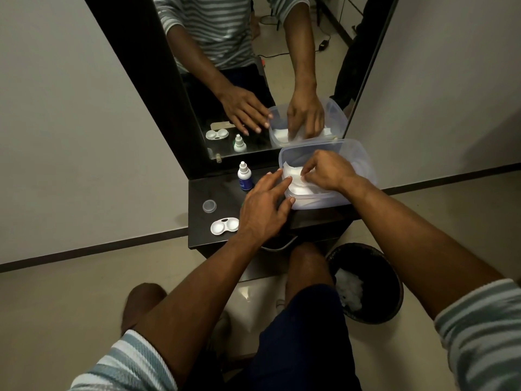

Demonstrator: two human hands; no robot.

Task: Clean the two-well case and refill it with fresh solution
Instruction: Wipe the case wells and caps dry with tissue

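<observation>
The white two-well case (pixel 224 226) lies open on the dark shelf (pixel 203 193), near its front left. A small white solution bottle (pixel 244 176) with a blue label stands upright behind it. At the shelf's right end sits a clear plastic tub (pixel 361 165) holding white tissues (pixel 296 184). My right hand (pixel 327 170) reaches into the tub and pinches a tissue. With straight fingers, my left hand (pixel 265 210) rests against the tub's left rim.
A small clear round cap (pixel 209 206) lies on the shelf left of the case. A tall mirror (pixel 253 66) rises behind the shelf. A black waste bin (pixel 366 283) with white crumpled tissue inside stands on the floor at the right, beside my knees.
</observation>
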